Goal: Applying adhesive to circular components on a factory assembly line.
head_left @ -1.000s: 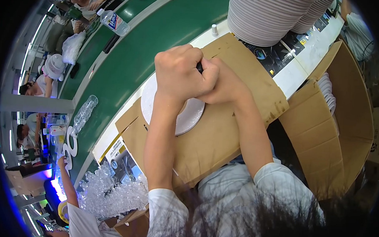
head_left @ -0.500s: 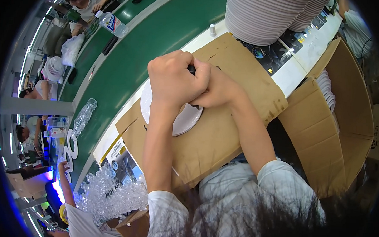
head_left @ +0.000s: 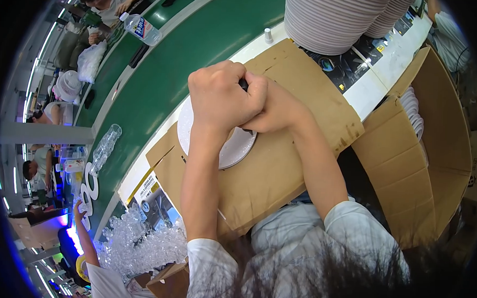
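Observation:
My left hand (head_left: pixel 219 93) is closed in a fist over a slim black object (head_left: pixel 244 84), of which only a small end shows beside the thumb. Pressed against it from the right, my right hand (head_left: pixel 279 106) is closed too, its fingers mostly hidden behind the left. Another dark bit peeks out below the hands, but the object's kind cannot be made out. Under both hands lies a round white plate-like disc (head_left: pixel 238 153), partly covered by the left wrist. It rests on a flat sheet of brown cardboard (head_left: pixel 269 176).
Tall stacks of white discs (head_left: pixel 332 23) stand at the far right, near a small white cap (head_left: pixel 268 35). An open cardboard box (head_left: pixel 395 170) holds more discs. Clear plastic pieces (head_left: pixel 140 245) heap at the lower left. Beyond runs a green conveyor belt (head_left: pixel 170 68) carrying a bottle (head_left: pixel 141 29); people sit across it.
My hands have shifted very slightly to the right and up, still clasped together over the disc. At the left, a co-worker's arm has moved a little.

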The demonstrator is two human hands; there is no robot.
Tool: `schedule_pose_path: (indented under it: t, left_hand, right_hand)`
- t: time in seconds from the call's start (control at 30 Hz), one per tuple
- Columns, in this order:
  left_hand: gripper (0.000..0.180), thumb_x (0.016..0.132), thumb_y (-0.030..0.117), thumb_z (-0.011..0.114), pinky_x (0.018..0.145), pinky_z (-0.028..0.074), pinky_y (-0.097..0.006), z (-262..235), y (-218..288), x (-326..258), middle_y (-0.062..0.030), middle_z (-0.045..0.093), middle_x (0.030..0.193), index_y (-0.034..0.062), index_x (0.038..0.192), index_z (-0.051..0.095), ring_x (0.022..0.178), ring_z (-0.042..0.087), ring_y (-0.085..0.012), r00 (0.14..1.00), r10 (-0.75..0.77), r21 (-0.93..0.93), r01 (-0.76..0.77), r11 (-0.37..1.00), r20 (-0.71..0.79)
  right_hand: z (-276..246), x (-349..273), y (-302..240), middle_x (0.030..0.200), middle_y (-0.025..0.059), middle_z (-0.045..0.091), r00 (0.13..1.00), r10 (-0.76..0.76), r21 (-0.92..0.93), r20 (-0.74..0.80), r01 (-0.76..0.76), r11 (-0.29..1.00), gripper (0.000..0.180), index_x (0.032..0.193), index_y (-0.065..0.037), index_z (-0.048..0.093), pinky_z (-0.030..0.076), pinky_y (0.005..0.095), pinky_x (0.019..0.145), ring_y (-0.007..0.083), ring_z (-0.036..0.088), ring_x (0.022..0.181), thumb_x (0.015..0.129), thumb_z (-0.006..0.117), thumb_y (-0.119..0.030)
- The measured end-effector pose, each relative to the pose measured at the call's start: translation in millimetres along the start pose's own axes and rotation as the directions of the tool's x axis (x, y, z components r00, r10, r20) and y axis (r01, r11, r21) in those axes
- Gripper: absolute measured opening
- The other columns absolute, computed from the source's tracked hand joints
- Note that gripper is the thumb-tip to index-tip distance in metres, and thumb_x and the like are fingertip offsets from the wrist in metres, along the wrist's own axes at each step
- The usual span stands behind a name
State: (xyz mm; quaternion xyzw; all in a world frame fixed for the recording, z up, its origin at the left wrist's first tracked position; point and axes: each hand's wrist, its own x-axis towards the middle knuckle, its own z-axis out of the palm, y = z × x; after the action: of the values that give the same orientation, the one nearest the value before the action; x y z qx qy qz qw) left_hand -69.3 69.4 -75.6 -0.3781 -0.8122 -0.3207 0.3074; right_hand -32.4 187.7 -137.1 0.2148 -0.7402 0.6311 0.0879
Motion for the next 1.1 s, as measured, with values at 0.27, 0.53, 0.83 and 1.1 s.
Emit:
schedule_pose_path:
  t: [0.27, 0.53, 0.83, 1.1]
  left_hand:
    - [0.023, 0.062, 0.015, 0.064, 0.04, 0.034, -0.033, -3, 3, 1, -0.007, 0.044, 0.045, 0.0044, 0.048, 0.049, 0.039, 0.042, -0.0228, 1.0, -0.002, -0.003, 0.002, 1.0, -0.001]
    - [0.036, 0.09, 0.033, 0.062, 0.07, 0.049, -0.029, -68, -7, 20, -0.0111, 0.066, 0.077, -0.0004, 0.104, 0.065, 0.073, 0.061, -0.0144, 0.898, -0.343, -0.167, 0.396, 0.903, 0.275]
    - [0.061, 0.074, 0.039, 0.078, 0.09, 0.052, -0.04, -73, -89, -20, -0.0179, 0.071, 0.108, 0.0042, 0.122, 0.065, 0.101, 0.068, -0.0324, 0.389, -0.796, 0.694, 0.398, 0.6, 0.464]
    - [0.056, 0.057, 0.034, 0.086, 0.085, 0.055, -0.04, -68, -80, -12, -0.0161, 0.072, 0.104, 0.0066, 0.104, 0.073, 0.097, 0.069, -0.033, 0.318, -0.791, 0.755, 0.257, 0.603, 0.523]
  right_hand:
    - [1, 0, 4, 0.065, 0.0078, 0.063, 0.998, -0.058, 0.013, 0.011, 0.058, 0.998, 0.022, 0.077, -0.002, 0.06, 0.047, 0.0322, 0.054, 0.018, 0.06, 0.058, 0.062, 0.074, -0.011]
    - [1, 0, -30, 0.081, 0.0019, 0.062, 0.985, 0.136, 0.06, -0.103, -0.13, 0.99, 0.03, 0.092, -0.004, 0.061, 0.049, 0.0291, 0.068, 0.0127, 0.06, 0.075, 0.072, 0.08, -0.015]
    - [7, 4, -21, 0.082, 0.0018, 0.063, 0.967, 0.1, 0.186, -0.234, -0.057, 0.981, 0.029, 0.094, -0.005, 0.062, 0.049, 0.0287, 0.068, 0.0121, 0.06, 0.075, 0.074, 0.08, -0.015]
    - [14, 3, -29, 0.081, 0.0021, 0.063, 0.959, 0.086, 0.227, -0.269, -0.023, 0.974, 0.026, 0.091, -0.004, 0.062, 0.049, 0.0287, 0.067, 0.012, 0.06, 0.074, 0.075, 0.079, -0.014]
